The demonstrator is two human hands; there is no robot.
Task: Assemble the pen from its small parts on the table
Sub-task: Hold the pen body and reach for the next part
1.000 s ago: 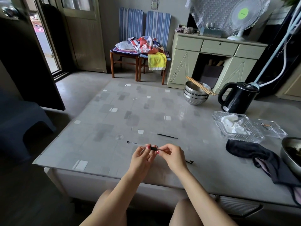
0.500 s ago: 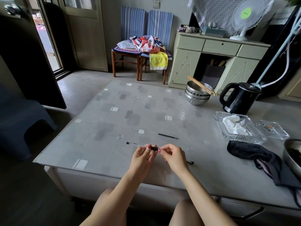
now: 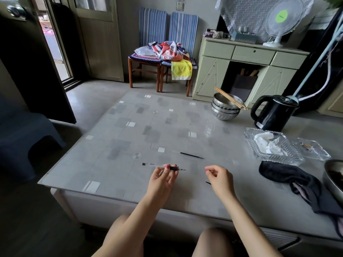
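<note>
A: How far along is the pen [image 3: 163, 166]?

B: Partly built, I'd judge. The left hand [image 3: 163, 178] pinches it by the dark grip, just above the surface [image 3: 130, 138] near the front edge. A clear barrel with a dark end plug runs out to the left and a fine tip shows at the right.

A: And the right hand [image 3: 220, 179]?

B: Apart from the pen, to its right, over the front edge. Its fingers [image 3: 209, 171] are curled close together. Whether they pinch some tiny part I cannot tell.

A: What is left to fit?

B: A black refill [image 3: 192, 156] lies loose on the surface, behind the hands toward the middle. A small dark piece [image 3: 208, 182] lies just beside the right hand, near the front edge; what it is I cannot make out. Those two look unfitted.

A: Room to move?

B: Plenty on the left half and in the middle, which are bare. The right side is crowded: a glass tray [image 3: 259, 154], a dark cloth [image 3: 278, 173], a kettle [image 3: 272, 114], stacked bowls [image 3: 225, 110] at the back. The pen sits close to the front edge, so a dropped part could roll off toward the lap.
</note>
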